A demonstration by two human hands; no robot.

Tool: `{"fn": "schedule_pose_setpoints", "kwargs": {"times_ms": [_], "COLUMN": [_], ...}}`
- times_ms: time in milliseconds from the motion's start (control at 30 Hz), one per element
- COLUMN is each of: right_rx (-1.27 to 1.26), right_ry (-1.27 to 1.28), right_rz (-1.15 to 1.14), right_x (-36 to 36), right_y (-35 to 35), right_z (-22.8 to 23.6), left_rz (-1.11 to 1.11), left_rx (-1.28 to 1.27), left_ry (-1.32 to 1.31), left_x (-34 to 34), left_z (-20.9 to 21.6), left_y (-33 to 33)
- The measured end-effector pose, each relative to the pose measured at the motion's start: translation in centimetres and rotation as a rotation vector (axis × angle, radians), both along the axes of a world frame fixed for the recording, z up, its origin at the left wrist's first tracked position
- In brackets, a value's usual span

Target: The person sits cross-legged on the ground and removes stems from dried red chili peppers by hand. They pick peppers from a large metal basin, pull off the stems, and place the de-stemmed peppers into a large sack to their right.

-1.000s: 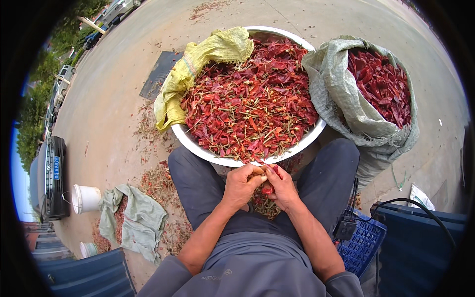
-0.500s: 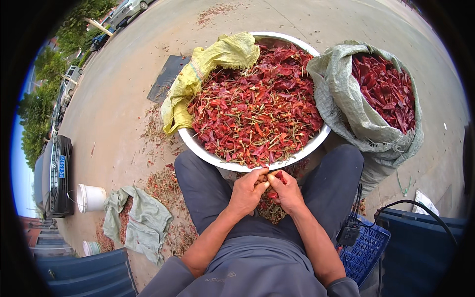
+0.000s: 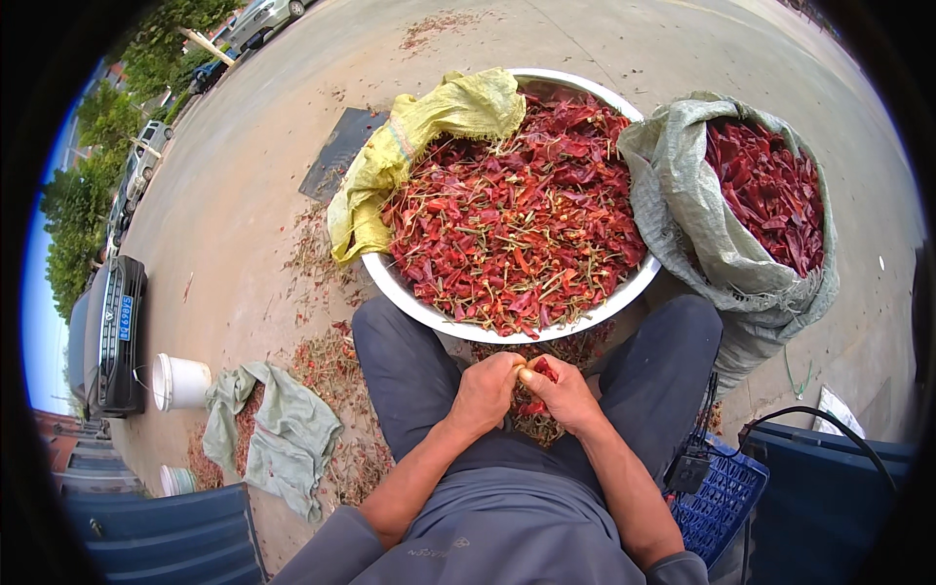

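My left hand [image 3: 485,394] and my right hand [image 3: 567,398] meet between my knees, just below the near rim of a wide metal basin [image 3: 421,307]. Pieces of dried red chili [image 3: 548,370] show in the curled fingers of my right hand. My left fingers are closed in a pinch against the right fingertips; what they hold is hidden. Dried red chilies with pale stems [image 3: 517,219] heap up in the basin. A yellow woven sack [image 3: 414,136] drapes over its left rim.
A pale woven sack [image 3: 673,185] of red chili pods stands at the basin's right. Stem litter [image 3: 331,375] and a grey-green cloth [image 3: 288,429] lie left of my legs, near a white bucket [image 3: 180,382]. A blue plastic crate [image 3: 721,497] sits at my right.
My left fingers have curled in more tightly, and both hands sit slightly lower relative to the basin. The whole view has shifted a little. My right hand keeps its chili pieces.
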State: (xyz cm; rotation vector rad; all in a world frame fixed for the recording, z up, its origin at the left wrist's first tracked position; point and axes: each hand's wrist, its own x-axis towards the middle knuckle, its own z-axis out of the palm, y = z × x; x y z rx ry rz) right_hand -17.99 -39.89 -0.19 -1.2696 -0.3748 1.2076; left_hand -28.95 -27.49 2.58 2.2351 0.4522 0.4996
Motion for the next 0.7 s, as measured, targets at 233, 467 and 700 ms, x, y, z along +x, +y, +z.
{"fn": "schedule_pose_setpoints", "kwargs": {"times_ms": [233, 467, 700], "right_rx": [-0.007, 0.023, 0.076], "right_ry": [0.102, -0.285, -0.038], "right_rz": [0.160, 0.160, 0.360], "right_x": [-0.2, -1.4, -4.0], "right_y": [-0.1, -0.3, -2.1], "right_z": [1.0, 0.6, 3.6], "left_rz": [0.140, 0.304, 0.138], "left_rx": [-0.171, -0.146, -0.337], "left_ry": [0.079, 0.086, 0.382], "left_x": [-1.2, -0.6, -1.2], "left_z": [-0.5, -1.5, -0.4], "left_y": [-0.8, -1.6, 0.5]}}
